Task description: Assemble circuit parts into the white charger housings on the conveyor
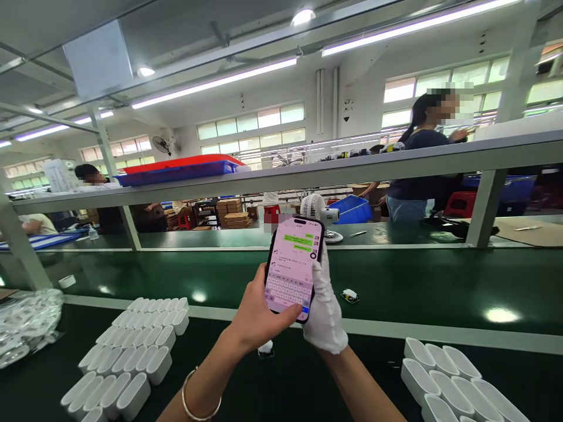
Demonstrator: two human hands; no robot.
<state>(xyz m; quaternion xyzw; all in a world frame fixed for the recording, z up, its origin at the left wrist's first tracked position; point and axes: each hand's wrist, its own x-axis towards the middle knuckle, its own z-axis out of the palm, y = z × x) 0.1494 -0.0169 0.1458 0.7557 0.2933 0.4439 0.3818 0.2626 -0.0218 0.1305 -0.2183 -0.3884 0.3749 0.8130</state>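
Observation:
A smartphone [292,266] with a pink chat screen and keyboard is held upright in front of me above the green bench. My bare left hand [255,313], a bangle on its wrist, wraps the phone's left edge with the thumb on the lower screen. My right hand [324,305], in a white glove, grips the phone's right side and back. A small white part [265,349] lies on the bench just below my hands.
Rows of white oval plastic housings [136,351] lie at the left, more of these housings [448,375] at the right. A pile of white parts in bags [26,322] sits far left. A small component [349,296] rests on the green conveyor [417,281]. People work beyond the shelf rail [308,173].

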